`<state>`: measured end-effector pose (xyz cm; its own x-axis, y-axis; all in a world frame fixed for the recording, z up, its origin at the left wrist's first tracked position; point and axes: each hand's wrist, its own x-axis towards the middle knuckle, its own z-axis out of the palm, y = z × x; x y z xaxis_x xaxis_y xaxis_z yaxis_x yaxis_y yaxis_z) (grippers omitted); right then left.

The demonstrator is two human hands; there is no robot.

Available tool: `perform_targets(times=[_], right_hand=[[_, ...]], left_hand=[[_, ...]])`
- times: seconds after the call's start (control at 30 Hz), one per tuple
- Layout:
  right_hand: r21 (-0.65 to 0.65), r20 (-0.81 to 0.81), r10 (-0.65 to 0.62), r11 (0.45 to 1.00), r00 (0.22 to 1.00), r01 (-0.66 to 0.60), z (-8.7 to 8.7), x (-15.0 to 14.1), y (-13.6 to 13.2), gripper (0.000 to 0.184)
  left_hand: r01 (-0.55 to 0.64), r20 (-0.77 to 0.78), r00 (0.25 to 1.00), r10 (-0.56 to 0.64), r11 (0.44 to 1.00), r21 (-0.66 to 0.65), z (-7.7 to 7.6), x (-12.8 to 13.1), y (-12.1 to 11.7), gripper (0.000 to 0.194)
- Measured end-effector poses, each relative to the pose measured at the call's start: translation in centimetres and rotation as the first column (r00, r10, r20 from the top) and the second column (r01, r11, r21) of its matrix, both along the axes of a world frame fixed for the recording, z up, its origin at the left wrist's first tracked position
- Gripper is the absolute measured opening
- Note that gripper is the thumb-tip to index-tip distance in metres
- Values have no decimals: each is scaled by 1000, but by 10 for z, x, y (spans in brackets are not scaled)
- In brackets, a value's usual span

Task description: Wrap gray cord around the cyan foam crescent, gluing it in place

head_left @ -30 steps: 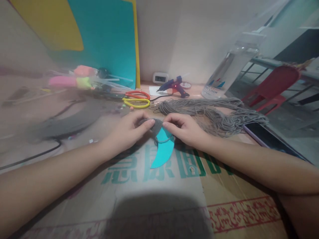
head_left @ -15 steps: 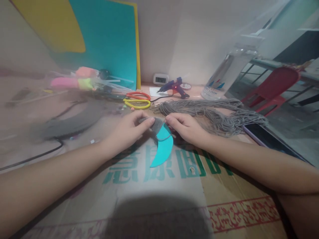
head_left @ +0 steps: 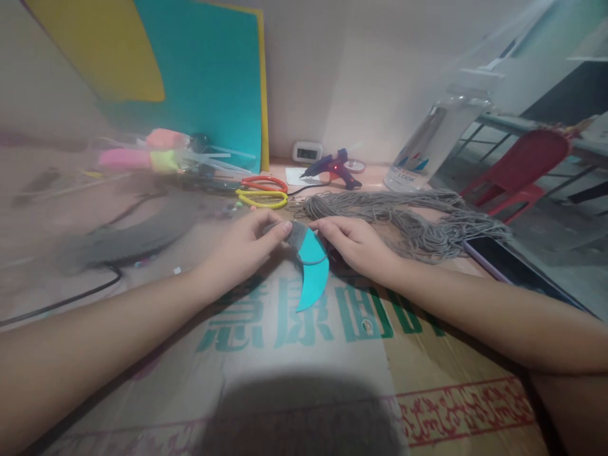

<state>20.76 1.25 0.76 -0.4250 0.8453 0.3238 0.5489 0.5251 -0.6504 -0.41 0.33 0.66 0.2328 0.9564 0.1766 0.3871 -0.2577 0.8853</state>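
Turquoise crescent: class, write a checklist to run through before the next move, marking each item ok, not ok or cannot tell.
1. Left hand has a grip on the turquoise crescent at its wrapped end: ok.
2. Cord strand lies against the grey wrapping: not ok, it curves across bare turquoise.
3. Right hand pinches cord: cannot tell, too small.
4. Yellow handle free of both hands: ok.
5. Glue gun hot: cannot tell, though its red light shows.

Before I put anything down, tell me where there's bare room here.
Bare cardboard shows between the left forearm and right forearm, below the teal piece in the picture. Beyond, it is crowded: red-and-yellow handles, glue gun, grey cord and, rightward, a phone.
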Motion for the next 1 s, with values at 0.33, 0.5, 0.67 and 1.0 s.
perform_targets(times=[0.33, 0.5, 0.67, 1.0], right_hand=[[-125, -310, -49, 992, 950, 10, -3, -1, 4, 25], [-105, -439, -158, 987, 884, 124, -3, 1, 9, 22], [-134, -357, -196, 978, 913, 158, 0, 2, 6, 34], [-164, -364, -101, 986, 926, 43, -1, 1, 7, 22]], left_hand=[[35, -14, 999, -36, 999, -41, -2, -1, 1, 29], [59, -13, 998, -60, 996, -63, -2, -2, 0, 32], [75, 22, 997, -74, 992, -96, -3, -1, 1, 31], [63, 14, 998, -62, 995, -73, -3, -2, 0, 31]])
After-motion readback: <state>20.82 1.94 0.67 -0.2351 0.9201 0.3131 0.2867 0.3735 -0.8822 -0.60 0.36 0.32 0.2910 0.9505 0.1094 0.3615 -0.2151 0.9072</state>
